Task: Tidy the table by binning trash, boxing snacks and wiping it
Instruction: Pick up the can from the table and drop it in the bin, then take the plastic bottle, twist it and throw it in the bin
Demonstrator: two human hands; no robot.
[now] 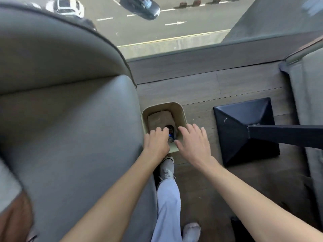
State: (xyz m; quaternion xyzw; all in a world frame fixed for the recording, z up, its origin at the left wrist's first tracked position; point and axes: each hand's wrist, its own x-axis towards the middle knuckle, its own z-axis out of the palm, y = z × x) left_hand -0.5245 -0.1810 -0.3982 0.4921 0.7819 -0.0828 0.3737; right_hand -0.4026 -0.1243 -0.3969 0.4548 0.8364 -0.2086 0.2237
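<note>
A beige, rounded-corner plastic bin (175,104) is seen standing on the wood-plank floor (201,84), directly beneath both hands. The left hand (156,142) is lowered into the bin's near end, its fingers curled on a blue-and-silver drink can (170,135) that lies tilted inside. The right hand (192,142) is held apart from it, just to its right above the bin's right rim, with the fingers spread and straight and nothing held. A crumpled brown paper bag (159,117) is seen on the bin's bottom, beyond the left fingertips.

To the left of the left hand, the bin's left wall is pressed close against the rounded edge of a grey upholstered armchair (70,110), so no gap is left on that side. To the right of the right hand a strip of bare floor is left open before the edge of a black pyramid-shaped metal table base (241,133), from which a black square post (288,135) rises. Further right, the edge of a second grey upholstered seat (307,102) is seen. Beyond the hands, open floor runs to a glass window wall (174,32).

Counted: one bin, one can, one paper bag, two grey seats, one table base, and two grey shoes (168,167) below the wrists.
</note>
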